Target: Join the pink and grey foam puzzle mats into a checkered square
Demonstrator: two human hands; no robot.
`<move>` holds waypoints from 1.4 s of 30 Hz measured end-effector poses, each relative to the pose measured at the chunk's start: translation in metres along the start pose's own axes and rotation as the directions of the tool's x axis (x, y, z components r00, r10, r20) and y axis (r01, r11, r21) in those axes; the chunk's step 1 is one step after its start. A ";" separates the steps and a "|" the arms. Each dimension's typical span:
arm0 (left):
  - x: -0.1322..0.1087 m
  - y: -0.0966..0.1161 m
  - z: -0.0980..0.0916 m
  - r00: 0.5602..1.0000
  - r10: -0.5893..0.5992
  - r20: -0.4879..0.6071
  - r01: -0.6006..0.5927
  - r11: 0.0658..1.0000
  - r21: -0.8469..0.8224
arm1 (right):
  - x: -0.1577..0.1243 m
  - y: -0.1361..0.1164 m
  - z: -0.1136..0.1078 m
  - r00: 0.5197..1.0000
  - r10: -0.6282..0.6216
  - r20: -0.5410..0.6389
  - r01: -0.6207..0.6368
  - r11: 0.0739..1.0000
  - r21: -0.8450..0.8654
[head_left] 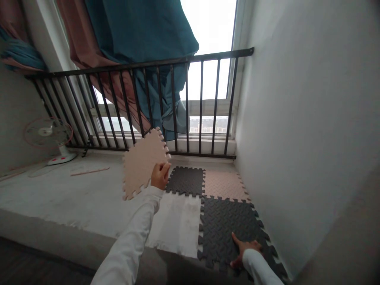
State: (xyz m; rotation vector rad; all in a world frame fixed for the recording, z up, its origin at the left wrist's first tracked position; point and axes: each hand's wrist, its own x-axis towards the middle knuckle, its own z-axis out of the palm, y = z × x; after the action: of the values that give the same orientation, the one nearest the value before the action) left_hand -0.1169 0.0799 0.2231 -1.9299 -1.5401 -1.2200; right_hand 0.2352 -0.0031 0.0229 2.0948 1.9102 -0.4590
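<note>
1. Holding a beige mat (145, 164) up in the left hand (160, 176), with fingers curled closed at its right-hand edge. Tilted steeply above the white ledge (89, 190), in front of the black railing (213, 56), and joined to nothing.
2. Resting the right hand (246, 250) on the front black mat (222, 217), close to its near edge, with fingers spread and nothing gripped. Set well apart from the left hand.
3. Judging by the seams, can count three mats as laid: the front black mat, the pink mat (225, 185) directly behind it, and the back black mat (185, 181) just left of the pink one. Seemingly locked tooth to tooth where edges meet, with black and pink alternating.
4. Looks like an early stage, with the beige mat not yet down. Showing white ledge in the corner left of the front black mat and before the back black one, and more of it stretching away towards the fan (45, 131).
5. No brand, label or writing to be read on mats, sleeves or curtain (142, 31). Too small and blurred to tell about any marking on the fan.
</note>
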 end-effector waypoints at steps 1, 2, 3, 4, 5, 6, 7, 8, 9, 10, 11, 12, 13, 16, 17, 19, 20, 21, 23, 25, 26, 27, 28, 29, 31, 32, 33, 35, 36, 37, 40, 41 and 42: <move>-0.002 0.007 0.021 0.985 -0.013 0.170 0.012 1.000 0.012 | 0.000 -0.002 0.000 0.998 0.057 0.032 -0.056 0.998 -0.025; -0.008 0.014 0.043 0.952 -0.025 0.306 0.019 1.000 0.024 | -0.001 -0.003 0.000 0.992 0.108 0.059 -0.105 0.993 -0.048; -0.016 0.021 0.065 0.913 -0.033 0.407 0.023 0.999 0.030 | -0.001 -0.005 0.002 0.988 0.139 0.071 -0.135 0.989 -0.062; -0.028 0.027 0.086 0.811 -0.083 0.579 0.054 0.996 0.066 | 0.000 -0.006 0.004 0.987 0.148 0.068 -0.144 0.987 -0.065; -0.041 0.032 0.106 0.748 -0.098 0.657 0.062 0.995 0.078 | 0.000 -0.006 0.007 0.985 0.161 0.059 -0.157 0.985 -0.066; -0.056 0.035 0.124 0.699 -0.119 0.705 0.074 0.993 0.095 | 0.001 -0.006 0.012 0.984 0.174 0.041 -0.171 0.983 -0.066; -0.070 0.036 0.139 0.652 -0.152 0.742 0.092 0.988 0.122 | 0.002 -0.005 0.017 0.984 0.179 0.020 -0.178 0.982 -0.064; -0.083 0.036 0.151 0.621 -0.183 0.762 0.108 0.983 0.148 | 0.003 -0.004 0.021 0.985 0.172 -0.004 -0.172 0.983 -0.060; -0.095 0.034 0.161 0.597 -0.211 0.774 0.122 0.978 0.172 | 0.003 -0.002 0.026 0.988 0.154 -0.027 -0.155 0.986 -0.056; -0.103 0.031 0.169 0.578 -0.232 0.783 0.132 0.973 0.190 | 0.003 0.000 0.029 0.991 0.131 -0.043 -0.133 0.990 -0.051; -0.109 0.028 0.175 0.566 -0.242 0.788 0.136 0.970 0.200 | 0.003 0.000 0.030 0.993 0.108 -0.050 -0.111 0.993 -0.045; -0.112 0.026 0.179 0.562 -0.243 0.791 0.136 0.970 0.202 | 0.002 0.000 0.030 0.994 0.100 -0.043 -0.102 0.994 -0.041; -0.113 0.024 0.183 0.559 -0.239 0.794 0.133 0.971 0.199 | 0.000 -0.002 0.028 0.992 0.121 -0.019 -0.122 0.992 -0.042; -0.107 0.024 0.192 0.558 -0.223 0.799 0.123 0.975 0.187 | -0.005 -0.012 0.014 0.969 0.237 0.065 -0.231 0.969 -0.093; -0.104 0.026 0.195 0.558 -0.220 0.800 0.122 0.975 0.183 | -0.007 -0.016 0.009 0.959 0.268 0.087 -0.257 0.959 -0.118; -0.099 0.032 0.201 0.555 -0.215 0.804 0.121 0.977 0.179 | -0.011 -0.021 0.000 0.948 0.298 0.109 -0.281 0.948 -0.148; -0.098 0.035 0.204 0.552 -0.215 0.805 0.121 0.977 0.178 | -0.012 -0.023 -0.003 0.948 0.297 0.113 -0.279 0.949 -0.148; -0.096 0.039 0.206 0.548 -0.217 0.808 0.123 0.976 0.178 | -0.013 -0.024 -0.004 0.948 0.295 0.118 -0.278 0.950 -0.143; -0.095 0.046 0.210 0.543 -0.226 0.808 0.130 0.974 0.185 | -0.014 -0.023 -0.004 0.950 0.291 0.109 -0.276 0.951 -0.137; -0.094 0.051 0.211 0.546 -0.240 0.802 0.141 0.971 0.194 | -0.013 -0.021 -0.001 0.952 0.290 0.100 -0.274 0.951 -0.144; -0.093 0.053 0.211 0.550 -0.247 0.798 0.147 0.969 0.199 | -0.012 -0.021 0.002 0.952 0.290 0.095 -0.275 0.950 -0.147; -0.093 0.055 0.210 0.553 -0.255 0.793 0.153 0.967 0.204 | -0.011 -0.020 0.004 0.953 0.289 0.091 -0.275 0.950 -0.145; -0.093 0.056 0.210 0.555 -0.263 0.789 0.159 0.965 0.210 | -0.010 -0.019 0.006 0.953 0.289 0.089 -0.275 0.951 -0.139; -0.094 0.057 0.209 0.557 -0.270 0.785 0.163 0.963 0.216 | -0.008 -0.019 0.007 0.953 0.290 0.088 -0.277 0.952 -0.131; -0.095 0.058 0.208 0.559 -0.282 0.780 0.168 0.959 0.227 | -0.007 -0.019 0.008 0.953 0.291 0.089 -0.279 0.952 -0.123; -0.095 0.058 0.208 0.560 -0.284 0.778 0.167 0.959 0.230 | -0.007 -0.020 0.007 0.951 0.293 0.095 -0.281 0.952 -0.122; -0.096 0.058 0.209 0.561 -0.284 0.777 0.164 0.959 0.232 | -0.007 -0.020 0.005 0.950 0.296 0.103 -0.283 0.951 -0.123; -0.097 0.060 0.209 0.561 -0.280 0.779 0.152 0.960 0.235 | -0.008 -0.021 0.001 0.944 0.306 0.124 -0.290 0.948 -0.134; -0.098 0.061 0.209 0.562 -0.273 0.781 0.141 0.962 0.235 | -0.009 -0.022 -0.001 0.940 0.313 0.134 -0.294 0.945 -0.144; -0.099 0.063 0.210 0.565 -0.264 0.782 0.128 0.964 0.233 | -0.009 -0.022 -0.002 0.939 0.315 0.138 -0.294 0.943 -0.154; -0.099 0.068 0.210 0.579 -0.223 0.785 0.085 0.973 0.213 | -0.007 -0.022 0.000 0.938 0.328 0.115 -0.308 0.938 -0.162; -0.100 0.070 0.211 0.583 -0.210 0.785 0.075 0.976 0.206 | -0.006 -0.021 0.002 0.936 0.336 0.101 -0.319 0.935 -0.153; -0.099 0.072 0.211 0.584 -0.202 0.786 0.068 0.977 0.200 | -0.004 -0.021 0.003 0.935 0.343 0.089 -0.329 0.934 -0.142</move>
State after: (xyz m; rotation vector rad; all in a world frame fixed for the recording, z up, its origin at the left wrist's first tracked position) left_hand 0.0287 0.1549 0.0422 -2.4446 -2.1464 -0.1642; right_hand 0.2139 -0.0063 0.0218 2.2013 1.4377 -0.3609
